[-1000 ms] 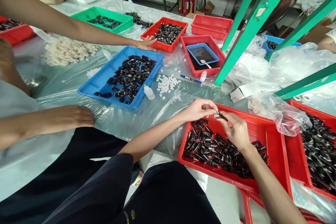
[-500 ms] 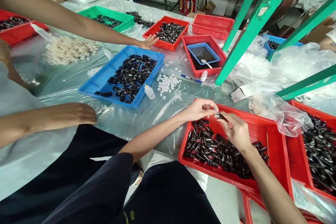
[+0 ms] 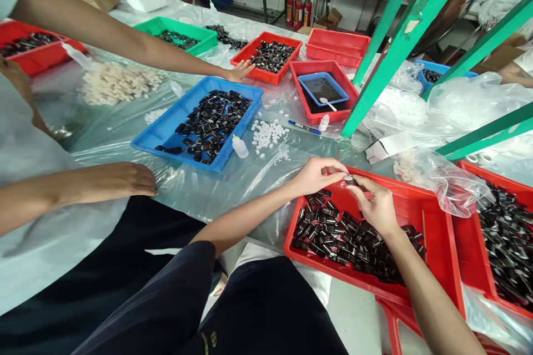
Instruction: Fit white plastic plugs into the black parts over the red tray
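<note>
Over the far edge of a red tray, my two hands meet at a small black part with a pale, roundish end. My right hand pinches this part between thumb and fingers. From the other side, my left hand is closed with its fingertips at the pale end; exactly what it grips there is too small to make out. Many similar glossy black pieces lie heaped in the tray below my hands.
A co-worker at left rests one hand near the table edge and reaches another toward a red tray. A blue tray, a small bottle and white bits lie ahead. Green posts rise at right.
The black part has turned a little between my fingers, so its pale end shows more. My hands stay at nearly the same spot. The view has shifted slightly.
</note>
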A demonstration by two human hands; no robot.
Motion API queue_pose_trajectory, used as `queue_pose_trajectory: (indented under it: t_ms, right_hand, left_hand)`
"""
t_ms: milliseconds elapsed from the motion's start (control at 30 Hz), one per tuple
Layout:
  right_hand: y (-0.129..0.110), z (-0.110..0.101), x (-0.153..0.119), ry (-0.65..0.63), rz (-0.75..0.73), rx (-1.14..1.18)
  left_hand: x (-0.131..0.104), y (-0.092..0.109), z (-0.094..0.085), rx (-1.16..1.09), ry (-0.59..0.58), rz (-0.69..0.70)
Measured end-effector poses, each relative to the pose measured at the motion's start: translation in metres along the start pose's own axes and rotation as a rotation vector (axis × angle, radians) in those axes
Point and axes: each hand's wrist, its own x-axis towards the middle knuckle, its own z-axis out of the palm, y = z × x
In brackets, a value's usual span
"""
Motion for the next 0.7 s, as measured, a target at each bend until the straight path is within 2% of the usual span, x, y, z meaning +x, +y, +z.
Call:
queue_pose_trajectory:
  t_ms: [67,167,400,700]
  right_hand:
    - [0.000,0.001,-0.001,-0.012,0.044,0.035]
    - [0.000,0.001,-0.001,-0.026,0.041,0.042]
    - [0.001,-0.002,-0.001,-0.051,-0.065,-0.040]
    - [-0.004,-0.007,-0.002,-0.085,-0.205,-0.284]
  left_hand:
    - [-0.002,0.000,0.002,0.063,0.038,0.040]
    - [-0.002,0.000,0.002,0.075,0.034,0.044]
    - [0.002,0.002,-0.003,-0.026,-0.045,-0.044]
    - [0.004,0.008,-0.010,-0.068,-0.121,-0.133]
